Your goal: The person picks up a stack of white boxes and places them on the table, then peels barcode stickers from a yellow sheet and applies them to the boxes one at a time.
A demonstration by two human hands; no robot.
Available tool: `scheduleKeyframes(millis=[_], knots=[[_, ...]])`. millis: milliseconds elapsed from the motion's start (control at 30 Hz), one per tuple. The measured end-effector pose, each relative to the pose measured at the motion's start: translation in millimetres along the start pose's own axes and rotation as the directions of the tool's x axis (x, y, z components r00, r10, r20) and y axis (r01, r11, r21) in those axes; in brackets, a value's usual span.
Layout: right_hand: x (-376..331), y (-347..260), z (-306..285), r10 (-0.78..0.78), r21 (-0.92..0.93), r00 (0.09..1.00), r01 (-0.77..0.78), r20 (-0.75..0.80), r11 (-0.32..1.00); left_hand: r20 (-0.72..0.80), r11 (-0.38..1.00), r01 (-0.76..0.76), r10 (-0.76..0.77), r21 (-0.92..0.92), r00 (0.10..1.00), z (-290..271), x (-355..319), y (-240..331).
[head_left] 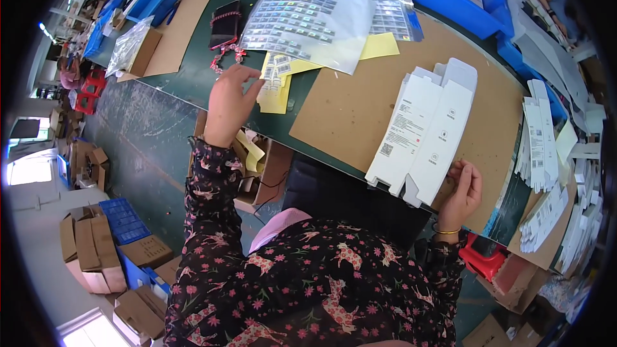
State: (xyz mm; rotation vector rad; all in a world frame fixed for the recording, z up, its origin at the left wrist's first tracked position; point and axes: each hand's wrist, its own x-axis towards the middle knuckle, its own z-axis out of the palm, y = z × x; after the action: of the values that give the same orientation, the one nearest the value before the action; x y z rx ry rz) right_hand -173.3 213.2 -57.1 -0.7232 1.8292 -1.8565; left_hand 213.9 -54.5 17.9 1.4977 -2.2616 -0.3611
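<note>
A flattened white carton (418, 132) with printed panels and end flaps lies on a brown cardboard sheet (347, 106). Beside its lower right edge rests my right hand (464, 194), fingers loosely bent and apart, fingertips close to the edge; I see no grip on it. My left hand (230, 106) is over the table at the left edge of a yellow label sheet (275, 99) bearing small white stickers. Its thumb and forefinger tips come together; anything between them is too small to make out. Above the yellow sheet spread clear sheets of small silvery labels (295, 16).
A phone (225, 24) and a beaded strap (222, 58) lie past my left hand. Blue trays (443, 0) line the far edge. More flat white cartons (540, 135) are stacked at the right. Cardboard boxes (96, 244) stand on the floor at left.
</note>
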Motion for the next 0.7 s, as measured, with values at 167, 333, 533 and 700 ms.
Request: scheduleKeyframes(millis=[167,333,533,700], knots=[[3,-3,9,-0.027,-0.031,1.000,0.028,0.009,0.999,-0.090,0.991,-0.122,0.117,-0.057,0.989,20,18,5],[1,8,0,-0.045,-0.066,0.999,0.044,-0.013,0.997,-0.160,0.973,-0.226,0.231,0.045,0.960,49,36,3],[-7,0,5,-0.031,-0.001,0.999,0.031,0.018,1.000,-0.150,0.975,-0.209,0.219,0.080,0.964,47,32,18],[-4,1,6,-0.049,0.023,0.998,0.048,0.040,0.999,-0.101,0.990,-0.134,0.129,-0.046,0.986,50,40,4]])
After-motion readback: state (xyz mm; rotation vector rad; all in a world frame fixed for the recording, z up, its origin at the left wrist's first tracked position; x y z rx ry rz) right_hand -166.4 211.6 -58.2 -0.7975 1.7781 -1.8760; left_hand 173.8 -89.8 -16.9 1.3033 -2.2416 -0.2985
